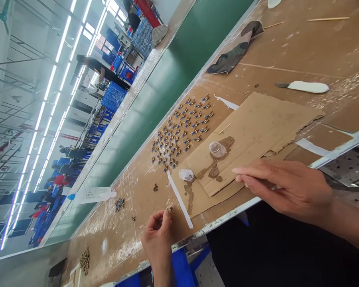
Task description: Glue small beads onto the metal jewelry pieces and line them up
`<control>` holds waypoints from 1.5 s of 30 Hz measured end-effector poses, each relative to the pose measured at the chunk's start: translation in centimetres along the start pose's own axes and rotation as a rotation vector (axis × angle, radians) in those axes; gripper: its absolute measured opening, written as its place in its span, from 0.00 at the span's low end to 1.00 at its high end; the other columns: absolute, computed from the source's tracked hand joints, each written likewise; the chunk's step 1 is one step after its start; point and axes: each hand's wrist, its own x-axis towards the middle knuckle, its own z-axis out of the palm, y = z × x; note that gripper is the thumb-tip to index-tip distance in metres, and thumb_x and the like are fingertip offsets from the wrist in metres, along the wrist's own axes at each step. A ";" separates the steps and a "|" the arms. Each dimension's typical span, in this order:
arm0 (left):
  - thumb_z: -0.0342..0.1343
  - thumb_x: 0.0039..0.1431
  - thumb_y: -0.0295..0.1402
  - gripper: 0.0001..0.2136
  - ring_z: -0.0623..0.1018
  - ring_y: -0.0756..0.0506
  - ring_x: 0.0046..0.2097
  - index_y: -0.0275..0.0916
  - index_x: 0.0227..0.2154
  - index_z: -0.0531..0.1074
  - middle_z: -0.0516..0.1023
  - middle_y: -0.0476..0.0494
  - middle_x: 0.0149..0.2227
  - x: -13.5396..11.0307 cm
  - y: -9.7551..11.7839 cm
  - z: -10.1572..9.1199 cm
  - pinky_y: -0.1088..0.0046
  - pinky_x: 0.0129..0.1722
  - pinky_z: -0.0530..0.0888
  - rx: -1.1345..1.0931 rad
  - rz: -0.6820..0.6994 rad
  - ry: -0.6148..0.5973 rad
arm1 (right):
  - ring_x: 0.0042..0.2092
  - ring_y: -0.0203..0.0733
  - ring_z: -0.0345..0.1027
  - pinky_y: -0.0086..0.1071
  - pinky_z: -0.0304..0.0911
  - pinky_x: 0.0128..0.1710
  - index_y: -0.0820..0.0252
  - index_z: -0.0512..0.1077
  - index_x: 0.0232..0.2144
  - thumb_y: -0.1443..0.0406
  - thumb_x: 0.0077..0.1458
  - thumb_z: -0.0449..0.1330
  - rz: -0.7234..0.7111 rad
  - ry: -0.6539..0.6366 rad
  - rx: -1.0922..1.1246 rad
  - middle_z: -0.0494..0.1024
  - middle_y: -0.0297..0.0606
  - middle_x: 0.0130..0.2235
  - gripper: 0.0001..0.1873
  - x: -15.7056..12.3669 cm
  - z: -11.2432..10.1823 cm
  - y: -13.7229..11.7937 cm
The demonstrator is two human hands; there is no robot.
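Pinching a part (169, 209) between thumb and forefinger, the left hand (158, 234) holds it over the table (140, 199), presumably for access; the fingertips of the right hand (288, 189) meet near the card (263, 127), but whether they grip anything cannot be told; pieces (186, 140) lie spaced out, likely for lifting singly

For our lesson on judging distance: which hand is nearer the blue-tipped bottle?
Left. The left hand is lower right of the bottle in view, not touching it; the right hand is farther right, by the cardboard.
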 end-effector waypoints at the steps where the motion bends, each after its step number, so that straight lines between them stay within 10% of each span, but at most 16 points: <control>1: 0.63 0.40 0.46 0.16 0.75 0.47 0.27 0.37 0.24 0.75 0.76 0.48 0.21 0.0 0.0 0.0 0.73 0.30 0.71 0.007 0.001 0.002 | 0.28 0.30 0.72 0.23 0.65 0.25 0.53 0.68 0.44 0.71 0.59 0.54 0.006 -0.002 -0.002 0.78 0.28 0.28 0.12 0.0 0.0 0.0; 37: 0.58 0.41 0.48 0.15 0.76 0.43 0.27 0.39 0.21 0.76 0.77 0.45 0.21 2.0 0.8 -0.1 0.70 0.29 0.68 0.355 0.169 -0.111 | 0.31 0.29 0.71 0.23 0.66 0.32 0.60 0.69 0.41 0.73 0.57 0.56 -0.018 0.022 0.009 0.78 0.32 0.30 0.10 -0.1 -0.1 0.3; 45: 0.63 0.45 0.42 0.11 0.76 0.50 0.29 0.40 0.28 0.76 0.79 0.50 0.25 -4.8 0.6 1.3 0.78 0.34 0.73 -0.274 0.254 0.009 | 0.35 0.30 0.69 0.22 0.66 0.37 0.64 0.70 0.39 0.72 0.58 0.54 0.044 -0.224 0.463 0.76 0.37 0.33 0.07 -1.5 2.2 -3.1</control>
